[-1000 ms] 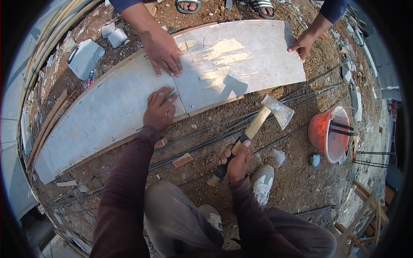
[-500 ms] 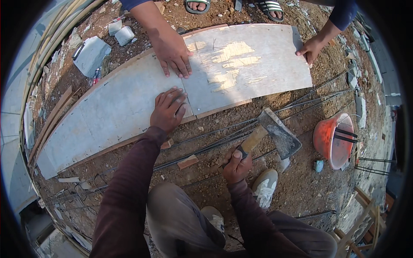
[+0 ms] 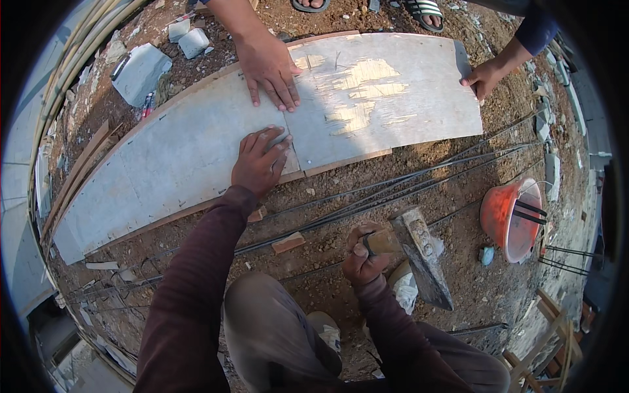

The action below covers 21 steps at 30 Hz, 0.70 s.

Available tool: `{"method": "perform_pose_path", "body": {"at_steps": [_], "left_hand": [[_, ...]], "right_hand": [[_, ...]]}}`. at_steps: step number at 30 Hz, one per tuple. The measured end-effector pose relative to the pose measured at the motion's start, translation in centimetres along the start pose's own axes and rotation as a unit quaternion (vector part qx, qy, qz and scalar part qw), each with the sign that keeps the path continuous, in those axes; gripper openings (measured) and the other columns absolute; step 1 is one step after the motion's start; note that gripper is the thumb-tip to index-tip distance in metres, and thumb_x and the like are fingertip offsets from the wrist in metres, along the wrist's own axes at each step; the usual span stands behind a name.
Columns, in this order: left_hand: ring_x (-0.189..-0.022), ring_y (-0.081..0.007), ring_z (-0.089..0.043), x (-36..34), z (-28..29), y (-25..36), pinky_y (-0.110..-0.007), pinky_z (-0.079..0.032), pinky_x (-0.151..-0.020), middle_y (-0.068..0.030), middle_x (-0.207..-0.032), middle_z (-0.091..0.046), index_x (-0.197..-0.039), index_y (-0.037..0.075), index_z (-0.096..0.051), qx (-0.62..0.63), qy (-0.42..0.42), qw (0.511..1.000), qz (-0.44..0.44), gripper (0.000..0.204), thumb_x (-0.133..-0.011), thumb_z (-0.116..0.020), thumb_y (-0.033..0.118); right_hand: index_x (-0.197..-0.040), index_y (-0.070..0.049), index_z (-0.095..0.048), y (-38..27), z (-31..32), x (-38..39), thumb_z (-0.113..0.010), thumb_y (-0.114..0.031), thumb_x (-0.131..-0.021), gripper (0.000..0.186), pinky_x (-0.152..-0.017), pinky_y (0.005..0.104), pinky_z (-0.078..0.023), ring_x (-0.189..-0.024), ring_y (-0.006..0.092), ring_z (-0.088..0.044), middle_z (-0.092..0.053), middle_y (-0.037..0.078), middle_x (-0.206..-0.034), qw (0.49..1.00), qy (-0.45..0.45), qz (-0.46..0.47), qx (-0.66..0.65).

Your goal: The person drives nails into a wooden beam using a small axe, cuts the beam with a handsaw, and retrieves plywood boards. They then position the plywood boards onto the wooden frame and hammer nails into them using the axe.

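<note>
The clearest change is in the hatchet, right of centre and low in the frame: a second ago it lay slantwise with the flat of its blade in view, and now its head is turned end-on, looking larger, with the cutting edge pointing to the lower right and the handle foreshortened. Its shadow, which fell on the board then, has gone from there. The right hand keeps its fingers closed round the handle, just below the head as seen here. The left hand has stayed at the board's lower edge, near the seam in the middle of the frame, its fingers bent and slightly spread on the surface; whether a small thing lies under them cannot be told. The board stretches from the lower left to the upper right, and its small drift in the frame matches that of the red bucket at the right, so the view has probably shifted rather than the board. A co-worker's hand lies flat above the seam, and the other hand grips the right end. For the work, this suggests the board is being steadied while only the tool is being turned, clear of it.
</note>
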<state>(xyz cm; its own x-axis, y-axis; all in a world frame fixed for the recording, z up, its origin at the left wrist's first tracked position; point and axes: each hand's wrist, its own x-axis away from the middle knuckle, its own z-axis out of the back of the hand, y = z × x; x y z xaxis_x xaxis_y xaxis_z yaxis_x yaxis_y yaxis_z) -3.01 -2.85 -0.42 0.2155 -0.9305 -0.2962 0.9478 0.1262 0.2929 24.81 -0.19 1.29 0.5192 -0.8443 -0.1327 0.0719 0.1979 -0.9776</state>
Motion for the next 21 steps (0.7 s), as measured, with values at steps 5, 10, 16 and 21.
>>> {"method": "perform_pose_path", "body": {"at_steps": [5, 10, 16, 21], "left_hand": [[-0.125, -0.0252, -0.05, -0.3, 0.2, -0.1, -0.042, -0.039, -0.103, -0.0064, -0.126, -0.058, -0.118, 0.011, -0.066, 0.01, 0.022, 1.0, -0.016, 0.032, -0.086, -0.066, 0.011], [-0.126, -0.0251, -0.05, 0.1, -0.1, -0.1, -0.042, -0.039, -0.103, -0.0065, -0.126, -0.058, -0.118, 0.011, -0.066, 0.018, 0.022, 1.0, -0.001, 0.032, -0.085, -0.065, 0.011], [-0.125, -0.0254, -0.05, 0.0, 0.1, 0.0, -0.042, -0.039, -0.103, -0.0064, -0.126, -0.058, -0.117, 0.011, -0.067, 0.018, 0.028, 0.999, -0.008, 0.033, -0.085, -0.065, 0.009], [-0.124, -0.0262, -0.051, -0.3, 0.3, 0.2, -0.042, -0.039, -0.103, -0.0066, -0.125, -0.059, -0.117, 0.011, -0.067, 0.016, 0.012, 1.0, 0.0, 0.033, -0.084, -0.066, 0.008]], "right_hand": [[-0.098, 0.003, -0.052, -0.9, -0.2, -1.3, -0.056, -0.028, -0.098, 0.031, -0.058, 0.0505, -0.046, -0.075, 0.0526, -0.059, -0.061, 0.031, -0.08, 0.947, -0.18, -0.2, 0.176], [-0.094, 0.001, -0.051, -3.0, 1.2, -2.1, -0.056, -0.042, -0.098, 0.043, -0.051, 0.0373, -0.045, -0.052, 0.0276, -0.057, -0.058, 0.012, -0.065, 0.989, -0.03, -0.126, -0.066], [-0.105, 0.0, -0.048, -2.3, -0.8, -1.4, -0.05, -0.047, -0.1, 0.047, -0.052, 0.0303, -0.044, -0.057, 0.0142, -0.05, -0.049, 0.007, -0.063, 0.918, 0.123, -0.189, -0.326], [-0.092, 0.0, -0.053, 0.1, -0.2, -0.5, -0.051, -0.04, -0.101, 0.041, -0.051, 0.0317, -0.04, -0.056, 0.0134, -0.049, -0.049, 0.005, -0.063, 0.947, -0.126, -0.293, -0.037]]}}
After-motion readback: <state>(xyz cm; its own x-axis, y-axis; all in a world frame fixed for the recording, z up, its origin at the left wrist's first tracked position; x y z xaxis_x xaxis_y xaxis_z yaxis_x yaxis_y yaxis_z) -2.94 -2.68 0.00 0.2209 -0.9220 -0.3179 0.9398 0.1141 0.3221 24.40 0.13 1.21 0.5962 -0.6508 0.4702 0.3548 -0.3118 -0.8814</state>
